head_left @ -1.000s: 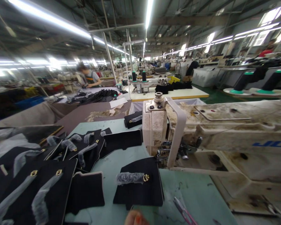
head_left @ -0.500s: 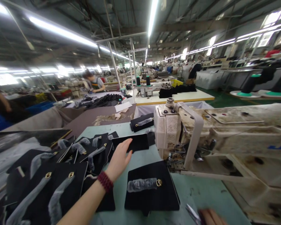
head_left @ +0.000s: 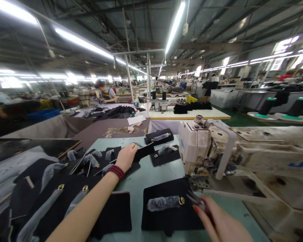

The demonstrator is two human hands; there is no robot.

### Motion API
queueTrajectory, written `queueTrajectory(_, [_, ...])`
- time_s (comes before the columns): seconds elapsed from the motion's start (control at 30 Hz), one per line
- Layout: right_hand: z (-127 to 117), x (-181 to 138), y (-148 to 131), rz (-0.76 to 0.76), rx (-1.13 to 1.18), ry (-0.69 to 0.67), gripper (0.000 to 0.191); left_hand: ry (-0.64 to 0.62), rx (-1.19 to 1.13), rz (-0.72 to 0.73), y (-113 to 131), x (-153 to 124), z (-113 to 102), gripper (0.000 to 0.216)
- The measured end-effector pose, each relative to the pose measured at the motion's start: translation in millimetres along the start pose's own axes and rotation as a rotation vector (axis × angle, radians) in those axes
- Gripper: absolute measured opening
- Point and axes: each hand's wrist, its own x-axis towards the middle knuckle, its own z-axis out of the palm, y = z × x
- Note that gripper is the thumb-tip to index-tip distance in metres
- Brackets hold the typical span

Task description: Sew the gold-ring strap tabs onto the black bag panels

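Note:
My left hand [head_left: 126, 157], a dark red bead bracelet at its wrist, reaches forward and grips a black fabric panel [head_left: 145, 152] by its near end; the panel is tilted up. In my right hand [head_left: 223, 218] is a pair of small scissors [head_left: 194, 198], partly hidden by the fingers. Their blades reach over the right edge of a black bag piece [head_left: 164, 220] lying flat before me. This piece carries a plastic-wrapped handle [head_left: 164, 203] with a gold-coloured ring fitting [head_left: 181, 200]. Another black panel [head_left: 116, 215] lies beneath my left forearm.
A worn white sewing machine [head_left: 207, 144] stands at the right of the green tabletop [head_left: 170, 173]. Black pieces with wrapped handles [head_left: 47, 201] pile up on the left. Two more, a far piece [head_left: 161, 140] and a nearer piece [head_left: 164, 159], lie by the machine. A co-worker [head_left: 108, 94] sits beyond.
My right hand has come up with the scissors to the bag piece's right edge. My left hand has lifted and tilted the black panel, uncovering a handled piece by the machine. The view has shifted slightly.

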Motion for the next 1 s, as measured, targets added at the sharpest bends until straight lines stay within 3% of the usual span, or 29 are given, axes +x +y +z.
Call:
queueTrajectory(0.03, [0.2,21.8,-14.8,0.035,-0.097,0.028,0.025,0.021,0.016,0.001,-6.3,-8.8,-9.8,0.023])
queueTrajectory(0.13, [8.2,80.1,-56.1,0.208,-0.286,-0.075,0.019,0.057,0.057,0.019,-21.1,-34.4,-33.5,0.023])
queueTrajectory(0.23, [16.7,109.3,-78.2,0.254,-0.313,-0.115,0.020,0.065,0.093,0.046,-30.2,-53.6,-46.7,0.024])
queueTrajectory(0.37, [18.7,105.1,-78.2,0.211,-0.281,-0.149,0.023,0.052,0.122,0.073,-35.6,-59.8,-51.9,0.025])
queueTrajectory(0.7, [40.4,98.0,-69.6,0.155,-0.314,-0.055,0.022,-0.015,0.164,0.144,-43.8,-33.1,-42.6,0.026])
queueTrajectory(0.87, [39.9,69.5,-48.6,-0.068,-0.084,0.147,0.037,-0.064,0.144,0.195,-42.3,-8.0,-32.0,0.025])
queueTrajectory(1.0, [28.8,76.3,-45.8,-0.012,-0.295,0.206,0.039,-0.059,0.139,0.205,-32.7,13.8,-31.2,0.026])
